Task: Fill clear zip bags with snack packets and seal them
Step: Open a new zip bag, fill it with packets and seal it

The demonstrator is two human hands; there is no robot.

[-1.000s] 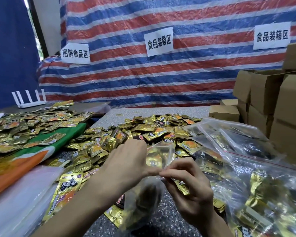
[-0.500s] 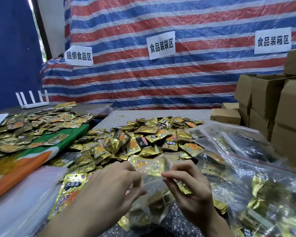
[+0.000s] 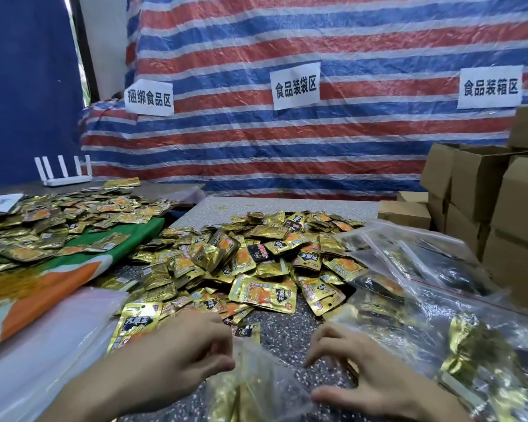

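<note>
A clear zip bag [image 3: 256, 388] partly filled with gold snack packets lies low on the speckled table [image 3: 284, 333] between my hands. My left hand [image 3: 177, 357] pinches the bag's top left corner with curled fingers. My right hand [image 3: 366, 373] hovers to the right of the bag, fingers loosely curled and pointing down; its thumb lies near the bag's right edge and it holds nothing. A large heap of loose gold snack packets [image 3: 256, 254] covers the table just beyond both hands.
Filled clear bags [image 3: 439, 287] pile up at the right, with cardboard boxes [image 3: 500, 208] behind them. At the left lie a stack of empty clear bags [image 3: 43, 345], a green and orange cloth [image 3: 83, 263] strewn with packets, and a white router [image 3: 64, 175].
Both hands and the bag have dropped lower toward the table. My right hand has let go of the bag's top and moved off to the right.
</note>
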